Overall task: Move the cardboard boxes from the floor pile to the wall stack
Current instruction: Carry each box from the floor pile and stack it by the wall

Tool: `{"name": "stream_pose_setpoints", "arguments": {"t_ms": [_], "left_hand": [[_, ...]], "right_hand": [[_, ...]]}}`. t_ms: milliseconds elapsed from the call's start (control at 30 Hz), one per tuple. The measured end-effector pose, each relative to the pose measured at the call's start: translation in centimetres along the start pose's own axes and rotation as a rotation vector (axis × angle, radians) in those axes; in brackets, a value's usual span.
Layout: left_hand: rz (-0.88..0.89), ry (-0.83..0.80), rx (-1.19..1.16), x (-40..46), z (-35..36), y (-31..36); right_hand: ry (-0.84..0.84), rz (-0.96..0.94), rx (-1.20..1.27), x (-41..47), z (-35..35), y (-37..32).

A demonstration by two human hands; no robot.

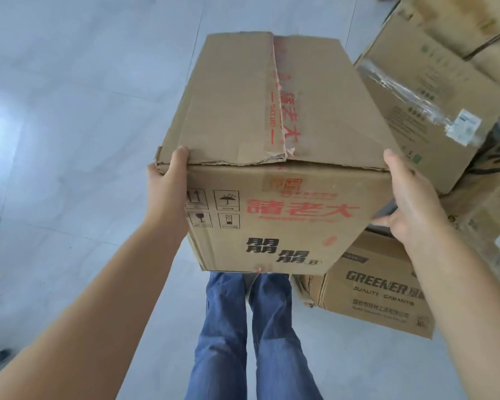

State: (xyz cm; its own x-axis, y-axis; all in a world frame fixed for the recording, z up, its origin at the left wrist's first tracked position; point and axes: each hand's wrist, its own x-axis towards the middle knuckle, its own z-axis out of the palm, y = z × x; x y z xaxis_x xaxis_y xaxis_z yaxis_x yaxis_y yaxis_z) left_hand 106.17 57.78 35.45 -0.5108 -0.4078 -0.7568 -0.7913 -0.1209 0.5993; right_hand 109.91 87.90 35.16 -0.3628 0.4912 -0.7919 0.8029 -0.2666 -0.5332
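Above the pale tiled floor, beside the floor pile with its GREENER box, a cardboard box is hanging in the air, the left hand and right hand pressing flat against its opposite sides.

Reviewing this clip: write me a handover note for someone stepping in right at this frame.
Left hand: clamped on the left side of the carried box, thumb over its top edge.
Right hand: pressed on the right side, thumb on top.
The box is lifted clear of the floor, in front of the person, top seam taped.
Pile to the right: the GREENER box and a taped box remain, with more behind.
Done: one box picked up.
Left: carry it to the wall stack, not in view, then the rest.
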Motion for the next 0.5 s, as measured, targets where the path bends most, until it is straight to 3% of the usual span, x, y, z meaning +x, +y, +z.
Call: {"name": "stream_pose_setpoints", "arguments": {"t_ms": [167,500], "left_hand": [[-0.077,-0.085,0.035,1.8,-0.8,3.7],[-0.101,-0.117,0.066,1.5,-3.9,8.0]], "right_hand": [[-0.113,0.127,0.05,-0.4,2.0,-2.9],[-0.087,0.115,0.077,-4.9,3.5,-4.4]]}}
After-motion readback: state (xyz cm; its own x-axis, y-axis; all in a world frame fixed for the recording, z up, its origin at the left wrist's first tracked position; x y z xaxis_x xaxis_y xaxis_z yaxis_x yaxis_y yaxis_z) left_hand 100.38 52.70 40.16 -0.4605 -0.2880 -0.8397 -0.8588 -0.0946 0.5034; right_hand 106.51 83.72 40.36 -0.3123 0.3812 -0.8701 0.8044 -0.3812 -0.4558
